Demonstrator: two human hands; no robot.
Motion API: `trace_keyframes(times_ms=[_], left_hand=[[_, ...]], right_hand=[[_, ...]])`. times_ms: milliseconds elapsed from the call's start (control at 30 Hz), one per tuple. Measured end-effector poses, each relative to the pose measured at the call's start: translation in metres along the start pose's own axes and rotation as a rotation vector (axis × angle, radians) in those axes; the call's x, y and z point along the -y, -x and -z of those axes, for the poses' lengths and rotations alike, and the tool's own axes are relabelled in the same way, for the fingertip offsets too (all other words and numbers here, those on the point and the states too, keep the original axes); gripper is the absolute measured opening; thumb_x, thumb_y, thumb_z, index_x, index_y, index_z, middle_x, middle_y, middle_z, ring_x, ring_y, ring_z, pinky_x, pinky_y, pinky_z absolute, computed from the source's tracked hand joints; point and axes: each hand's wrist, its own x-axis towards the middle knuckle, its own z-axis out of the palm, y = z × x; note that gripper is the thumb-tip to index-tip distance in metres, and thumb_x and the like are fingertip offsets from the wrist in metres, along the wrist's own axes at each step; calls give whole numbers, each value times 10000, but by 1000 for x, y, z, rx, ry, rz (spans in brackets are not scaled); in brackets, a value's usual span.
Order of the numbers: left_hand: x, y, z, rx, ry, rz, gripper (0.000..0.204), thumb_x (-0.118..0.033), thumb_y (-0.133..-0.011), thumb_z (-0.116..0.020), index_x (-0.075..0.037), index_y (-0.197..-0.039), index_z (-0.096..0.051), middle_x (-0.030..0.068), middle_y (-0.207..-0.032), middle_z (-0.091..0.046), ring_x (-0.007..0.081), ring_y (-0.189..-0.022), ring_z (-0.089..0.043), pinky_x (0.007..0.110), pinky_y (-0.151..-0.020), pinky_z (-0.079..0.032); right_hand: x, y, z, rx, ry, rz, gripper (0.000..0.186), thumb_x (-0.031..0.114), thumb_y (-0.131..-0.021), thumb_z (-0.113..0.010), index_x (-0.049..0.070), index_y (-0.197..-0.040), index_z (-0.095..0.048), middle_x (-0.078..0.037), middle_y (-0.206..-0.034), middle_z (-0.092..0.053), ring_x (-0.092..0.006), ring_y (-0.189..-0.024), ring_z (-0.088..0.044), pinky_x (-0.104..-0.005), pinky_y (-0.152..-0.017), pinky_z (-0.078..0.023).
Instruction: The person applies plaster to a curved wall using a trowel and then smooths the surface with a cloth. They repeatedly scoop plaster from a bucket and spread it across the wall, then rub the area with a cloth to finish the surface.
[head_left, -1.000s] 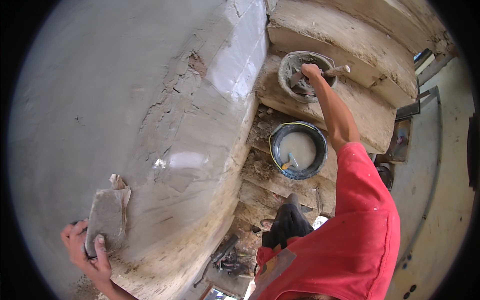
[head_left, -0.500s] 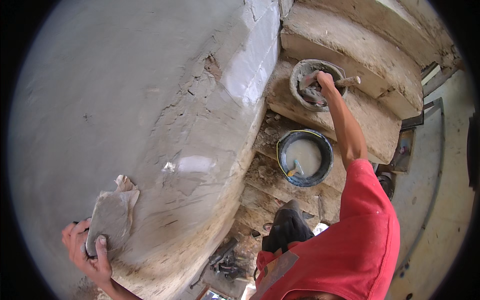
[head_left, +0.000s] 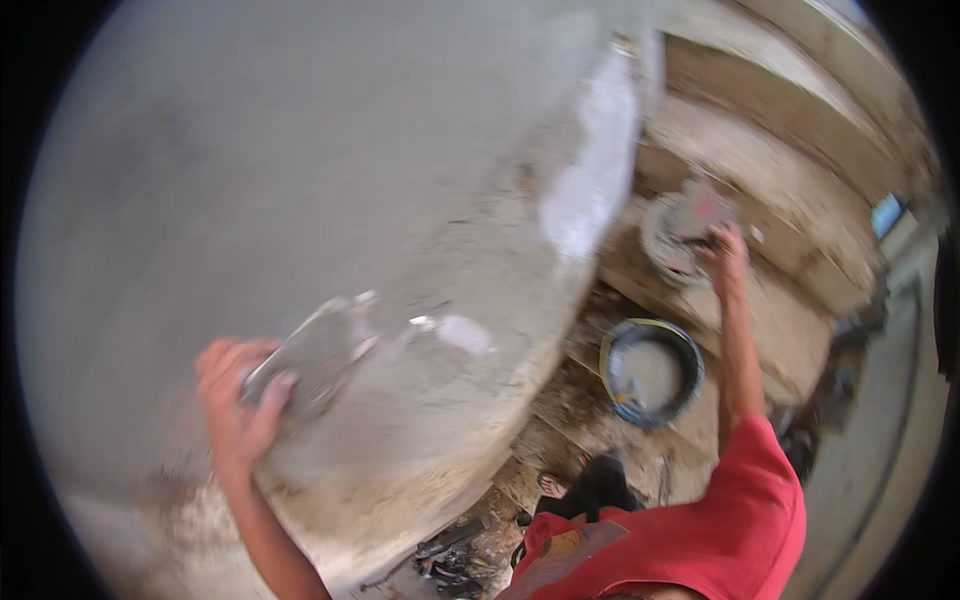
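Note:
My left hand (head_left: 237, 405) is closed round the near edge of a flat, mortar-smeared grey board (head_left: 318, 355), thumb on top. A pale ragged flap sticks out at the board's far end, close to the plastered wall. My right hand (head_left: 727, 255) is closed on a trowel, its grip hidden by the fingers. The trowel's grey-coated blade (head_left: 708, 208) is over the mortar bucket (head_left: 656, 238) and blurred by motion. Whether fresh mortar lies on the blade, I cannot tell.
The grey plastered wall (head_left: 300, 180) has a rough band and a pale patch (head_left: 590, 160) near its edge. A dark bucket of cloudy liquid (head_left: 690, 395), with a brush-like tool in it, stands on the dirty steps (head_left: 770, 150). Dark clutter (head_left: 455, 565) lies below.
The right hand has lifted the trowel out of the mortar bucket, so its blade now shows above the rim. The left hand's board has tilted, and the whole view has shifted.

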Motion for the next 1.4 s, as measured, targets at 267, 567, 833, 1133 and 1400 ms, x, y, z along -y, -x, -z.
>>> trace_keyframes(times_ms=[267, 567, 833, 1133, 1400], left_hand=[[-3, -4, 65, 13, -194, -190, 216, -202, -806, -832, -44, -837, -689, 83, -1228, -776, 304, -1167, -648, 444, -1028, -484], [17, 22, 143, -32, -435, -324, 306, -211, -843, -818, -55, -773, -565, 112, -1500, -664, 352, -1504, -507, 538, -1228, -420], [66, 57, 177, -103, -541, -297, 344, -222, -852, -812, -13, -826, -540, 183, -1592, -580, 392, -1529, -483, 551, -1272, -378], [89, 62, 173, -116, -589, -305, 368, -292, -897, -804, -23, -813, -567, 160, -1609, -567, 324, -1530, -497, 495, -1291, -375], [91, 62, 174, -138, -529, -319, 349, -240, -827, -811, 1, -799, -561, 206, -1562, -606, 381, -1501, -529, 533, -1271, -387]], right_hand=[[94, 89, -178, 390, -128, 320, 283, 127, -1063, -643, 61, -1335, -684, -24, -1157, -739, -145, -1004, -720, -368, -884, -622], [142, 262, -397, 396, 270, 1363, 420, -111, -951, -704, -15, -1359, -727, -193, -1217, -723, -250, -992, -731, -348, -846, -597], [182, 328, -522, 347, -25, 1829, 525, -111, -782, -753, 6, -1293, -768, -172, -1206, -726, -341, -1014, -723, -409, -880, -606], [181, 298, -574, 156, 118, 1840, 548, -78, -796, -736, 26, -1333, -744, -162, -1242, -704, -359, -1088, -688, -436, -918, -595], [185, 320, -627, 92, 302, 1946, 455, 3, -817, -728, 14, -1271, -741, -131, -1245, -703, -325, -1105, -685, -425, -936, -593]])
